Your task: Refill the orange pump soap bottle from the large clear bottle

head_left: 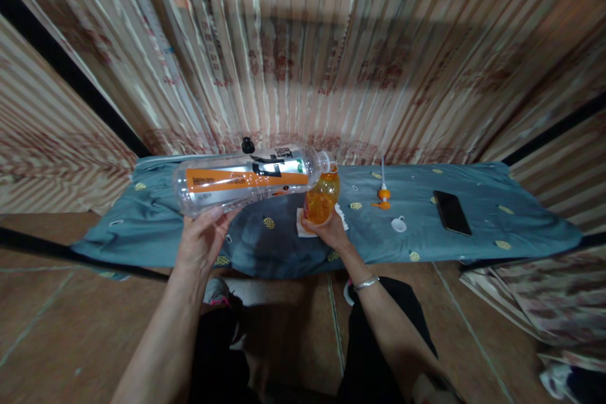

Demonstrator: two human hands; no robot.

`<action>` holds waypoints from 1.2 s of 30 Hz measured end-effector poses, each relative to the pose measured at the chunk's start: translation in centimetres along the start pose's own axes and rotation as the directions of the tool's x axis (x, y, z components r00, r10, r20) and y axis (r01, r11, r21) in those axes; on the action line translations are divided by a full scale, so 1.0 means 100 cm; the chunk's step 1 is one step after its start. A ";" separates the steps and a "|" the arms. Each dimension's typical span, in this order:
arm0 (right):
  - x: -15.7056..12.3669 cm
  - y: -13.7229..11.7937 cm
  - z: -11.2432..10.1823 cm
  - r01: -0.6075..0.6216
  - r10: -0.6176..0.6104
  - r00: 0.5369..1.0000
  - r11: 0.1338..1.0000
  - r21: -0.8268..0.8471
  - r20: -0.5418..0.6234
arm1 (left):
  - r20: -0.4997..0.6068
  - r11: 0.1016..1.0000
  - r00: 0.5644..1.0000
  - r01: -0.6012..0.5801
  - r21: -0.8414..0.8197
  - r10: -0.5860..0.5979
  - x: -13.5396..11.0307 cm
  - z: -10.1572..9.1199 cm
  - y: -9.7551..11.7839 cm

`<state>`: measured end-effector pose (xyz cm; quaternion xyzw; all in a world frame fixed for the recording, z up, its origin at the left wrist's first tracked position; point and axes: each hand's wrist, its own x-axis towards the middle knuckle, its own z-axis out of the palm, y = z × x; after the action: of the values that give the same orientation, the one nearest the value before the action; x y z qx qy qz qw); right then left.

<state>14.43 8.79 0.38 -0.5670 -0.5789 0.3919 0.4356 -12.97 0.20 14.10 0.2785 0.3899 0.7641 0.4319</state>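
My left hand (pixel 203 231): clamped on clear bottle (pixel 241 180), tipped toward 3 o'clock | My right hand (pixel 330 231): clamped on orange bottle (pixel 322 197) | Risk: spillage possible if alignment slips

Probably a home, judging by the floral-printed striped curtain (pixel 303 44) at twelve o'clock, pineapple-print cloth (pixel 151 227) centrally, and brown floor tiles (pixel 52 328) at eight.

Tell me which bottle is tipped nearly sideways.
The larger clear bottle in the left hand; the orange bottle in the right hand is held more upright.
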 end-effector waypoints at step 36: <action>0.001 0.000 0.000 0.012 -0.012 1.000 1.000 -0.018 -0.012 | 0.015 1.000 1.000 -0.020 -0.017 0.020 -0.004 0.007 0.005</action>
<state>14.47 8.85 0.38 -0.5698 -0.5834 0.3807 0.4361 -12.43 -0.05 14.85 0.2847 0.3774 0.7695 0.4294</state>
